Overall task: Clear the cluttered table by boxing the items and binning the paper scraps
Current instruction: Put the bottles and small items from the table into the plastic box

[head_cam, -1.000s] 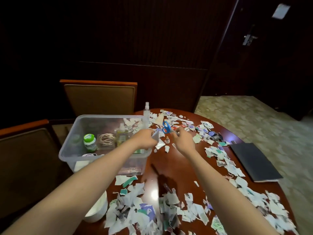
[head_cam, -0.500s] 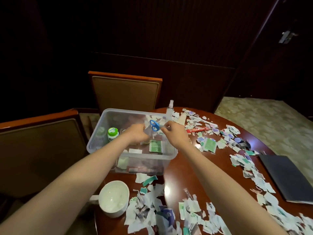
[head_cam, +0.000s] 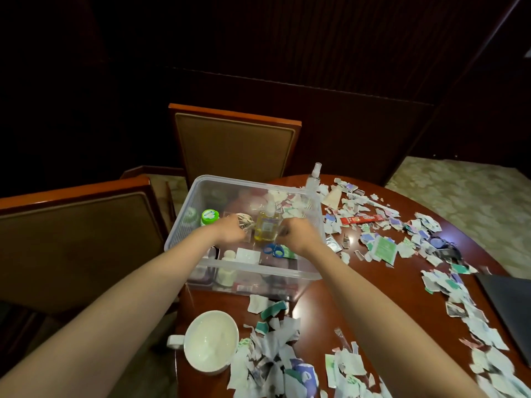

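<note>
Scissors (head_cam: 273,250) lie in the box (head_cam: 253,267), just beneath our right hand (head_cam: 298,235); left hand (head_cam: 230,232) farther. The 2 are curled, grasp unclear.

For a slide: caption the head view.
Left hand and right hand reach into clear box; paper scraps litter the table.

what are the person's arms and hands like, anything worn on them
Both arms are bare from the bottom edge of the view up to the wrists, and no sleeves show. The left hand and the right hand wear no gloves, and neither wrist carries a watch or a bracelet. Only the backs of the hands show, so rings cannot be ruled out.
</note>
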`<state>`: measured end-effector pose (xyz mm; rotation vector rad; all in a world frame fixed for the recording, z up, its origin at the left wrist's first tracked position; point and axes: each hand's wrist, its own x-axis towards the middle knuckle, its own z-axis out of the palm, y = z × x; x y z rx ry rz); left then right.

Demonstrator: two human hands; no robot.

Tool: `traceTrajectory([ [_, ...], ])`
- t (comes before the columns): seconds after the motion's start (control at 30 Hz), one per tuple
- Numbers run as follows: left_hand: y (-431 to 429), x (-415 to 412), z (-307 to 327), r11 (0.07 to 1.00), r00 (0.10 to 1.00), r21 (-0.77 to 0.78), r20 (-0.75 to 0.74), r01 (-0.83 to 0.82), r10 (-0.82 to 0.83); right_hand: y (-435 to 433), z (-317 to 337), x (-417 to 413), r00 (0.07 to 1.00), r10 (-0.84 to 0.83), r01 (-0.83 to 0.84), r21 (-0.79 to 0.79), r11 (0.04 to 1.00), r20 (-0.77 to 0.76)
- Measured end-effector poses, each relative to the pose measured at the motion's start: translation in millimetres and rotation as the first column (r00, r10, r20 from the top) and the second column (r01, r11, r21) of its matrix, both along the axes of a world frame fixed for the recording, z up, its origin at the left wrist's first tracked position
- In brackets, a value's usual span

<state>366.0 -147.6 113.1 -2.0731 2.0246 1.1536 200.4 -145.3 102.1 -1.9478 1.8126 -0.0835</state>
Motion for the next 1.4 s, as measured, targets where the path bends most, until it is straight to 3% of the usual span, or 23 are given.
traceTrajectory([
  [0.2, -12.3, -3.3, -12.1, 0.987, 0.975, 0.102, -0.177, -0.120, 0.137, -5.7, -3.5, -1.3, 1.000, -0.027, 0.027, 0.041, 0.999, -0.001],
  [0.4, -26.9, -14.9, -32.4, 0.990, 0.975, 0.106, -0.193, -0.095, 0.114, -9.2, -7.6, 1.3, 0.994, -0.111, 0.111, 0.105, 0.988, -0.001],
  [0.63, -38.3, -62.1, -52.3, 0.928, 0.952, 0.303, -0.143, -0.217, 0.269, -10.5, 7.5, -4.8, 0.996, -0.086, 0.086, -0.010, 0.996, -0.032],
  [0.7, -41.1, -75.9, -55.7, 0.880, 0.894, 0.392, -0.239, -0.268, 0.379, -9.0, 12.4, -10.4, 0.996, -0.067, 0.063, -0.066, 0.996, -0.051],
  [0.8, -44.5, -95.3, -63.4, 0.801, 0.723, 0.518, -0.424, -0.299, 0.545, -6.8, 16.6, -17.1, 0.997, -0.048, 0.044, -0.083, 0.996, -0.054],
  [0.97, -53.0, -112.2, -70.3, 0.805, 0.641, 0.464, -0.499, -0.370, 0.583, -8.9, 15.5, -16.7, 0.999, -0.029, 0.027, -0.081, 0.996, -0.022],
  [1.17, -60.5, -102.5, -78.3, 0.859, 0.782, 0.460, -0.441, -0.223, 0.439, -13.4, 19.6, -14.6, 0.999, -0.008, 0.010, 0.036, 0.999, -0.047],
  [1.3, -64.3, -89.0, -79.9, 0.927, 0.955, 0.373, -0.264, -0.027, 0.134, -16.9, 15.2, -8.4, 0.991, 0.055, -0.039, 0.136, 0.990, -0.119],
  [1.4, -60.0, -70.0, -73.9, 0.933, 0.986, 0.320, -0.029, 0.163, -0.162, -20.1, 0.4, -6.0, 0.987, 0.071, -0.048, 0.160, 0.986, -0.143],
])
